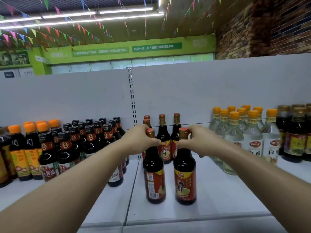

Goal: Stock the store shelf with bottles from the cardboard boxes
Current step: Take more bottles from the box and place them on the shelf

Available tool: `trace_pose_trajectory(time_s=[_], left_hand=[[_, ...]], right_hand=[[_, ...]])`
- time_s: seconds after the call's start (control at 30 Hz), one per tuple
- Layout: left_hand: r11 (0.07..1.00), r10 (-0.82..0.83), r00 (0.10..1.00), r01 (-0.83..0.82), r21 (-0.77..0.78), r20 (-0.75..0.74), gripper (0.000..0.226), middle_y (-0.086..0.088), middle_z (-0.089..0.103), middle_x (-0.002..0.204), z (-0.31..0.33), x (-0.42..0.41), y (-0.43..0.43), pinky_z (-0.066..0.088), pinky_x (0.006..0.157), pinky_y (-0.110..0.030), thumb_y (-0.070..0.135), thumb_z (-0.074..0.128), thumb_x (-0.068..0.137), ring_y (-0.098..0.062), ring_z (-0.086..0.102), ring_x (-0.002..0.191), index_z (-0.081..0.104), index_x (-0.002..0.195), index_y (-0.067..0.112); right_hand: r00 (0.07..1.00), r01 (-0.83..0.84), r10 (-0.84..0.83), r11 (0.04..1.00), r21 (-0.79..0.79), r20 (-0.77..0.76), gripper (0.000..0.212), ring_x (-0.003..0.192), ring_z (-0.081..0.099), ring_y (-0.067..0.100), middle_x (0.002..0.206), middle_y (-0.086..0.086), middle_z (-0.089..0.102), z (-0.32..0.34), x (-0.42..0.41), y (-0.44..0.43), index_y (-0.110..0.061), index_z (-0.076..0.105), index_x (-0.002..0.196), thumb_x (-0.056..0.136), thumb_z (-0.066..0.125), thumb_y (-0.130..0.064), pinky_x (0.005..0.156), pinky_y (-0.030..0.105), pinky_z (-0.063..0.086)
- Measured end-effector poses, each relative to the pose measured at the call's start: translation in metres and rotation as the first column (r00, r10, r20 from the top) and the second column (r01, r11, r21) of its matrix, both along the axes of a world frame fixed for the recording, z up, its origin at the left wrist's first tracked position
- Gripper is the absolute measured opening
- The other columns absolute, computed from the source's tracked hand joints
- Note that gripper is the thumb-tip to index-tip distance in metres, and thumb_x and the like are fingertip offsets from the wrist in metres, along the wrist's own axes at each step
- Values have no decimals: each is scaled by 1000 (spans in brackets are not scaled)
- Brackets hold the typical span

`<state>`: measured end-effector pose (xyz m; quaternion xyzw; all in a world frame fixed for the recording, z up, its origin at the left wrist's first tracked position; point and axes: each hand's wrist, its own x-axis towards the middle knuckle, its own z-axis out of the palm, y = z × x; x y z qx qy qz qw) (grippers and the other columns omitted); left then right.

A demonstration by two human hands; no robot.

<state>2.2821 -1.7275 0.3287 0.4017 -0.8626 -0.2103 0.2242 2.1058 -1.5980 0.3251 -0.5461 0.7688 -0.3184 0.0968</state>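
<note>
Two dark soy sauce bottles with red labels and copper caps stand upright on the white shelf (210, 195). My left hand (139, 138) grips the neck of the left bottle (154, 174), whose barcode side faces me. My right hand (200, 140) grips the neck of the right bottle (185, 175), whose front label faces me. Behind them stand several more bottles of the same kind (164, 140) near the shelf's back panel. No cardboard box is in view.
Black-capped soy bottles (94, 138) and orange-capped dark bottles (25, 152) crowd the shelf on the left. Clear vinegar bottles with orange caps (244, 135) and dark bottles (296, 135) stand on the right. Bare shelf lies between the red-label bottles and the vinegar.
</note>
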Motion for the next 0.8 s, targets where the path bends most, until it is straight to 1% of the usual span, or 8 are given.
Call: trace_pose_trajectory(time_s=[0.1,0.2,0.27,0.33,0.43,0.57,0.7,0.8], left_hand=[[999,47,989,-46,11,-140,39,9,67,96,-23,3,7,50,62,-24,52,82,83,-6,64,82,57,105,32],[993,106,965,-91,74,-239,46,15,68,99,-50,2,7,60,78,-37,62,84,74,-5,66,89,56,101,38],[985,141,958,-111,131,-251,65,18,68,104,-70,3,11,62,83,-44,76,81,62,-7,68,93,54,108,40],[980,175,951,-141,142,-257,82,21,65,108,-92,3,17,62,85,-46,86,76,51,-8,67,97,49,115,40],[975,213,930,-182,129,-299,83,20,63,112,-116,1,25,61,85,-45,80,79,56,-11,66,101,43,119,41],[972,226,914,-190,135,-336,74,18,62,115,-127,-3,21,59,84,-39,63,87,68,-12,65,101,40,121,40],[975,203,916,-157,158,-347,75,18,64,119,-129,0,16,57,81,-33,59,88,70,-11,65,102,42,125,38],[977,182,922,-132,165,-342,72,21,63,118,-129,3,13,57,82,-34,58,88,71,-11,64,102,43,124,40]], right_hand=[[996,42,-40,999,-26,86,54,81,60,7,95,-8,60,-26,-2,16,-26,52,124,84,78,-51,54,21,44],[990,109,-105,993,-50,90,80,92,59,5,112,-8,58,-63,-6,25,-28,45,136,74,82,-62,62,23,45],[976,127,-113,990,-67,186,87,100,60,9,124,-6,58,-87,-3,28,-27,45,137,68,86,-61,64,21,46],[956,117,-86,988,-96,281,85,105,62,12,127,-7,58,-108,-1,28,-28,47,132,65,90,-56,74,25,52],[930,126,-69,982,-139,360,78,106,63,11,123,-11,59,-125,5,26,-30,47,128,67,93,-46,88,29,56],[931,154,-84,973,-174,355,66,105,61,7,118,-15,60,-133,7,24,-33,48,121,72,91,-43,89,27,55],[935,135,-69,977,-167,349,62,107,60,9,122,-13,61,-132,3,19,-35,49,123,75,89,-41,89,28,55],[934,112,-57,984,-136,353,64,113,61,14,127,-10,62,-129,1,13,-31,49,130,79,87,-38,97,35,56]])
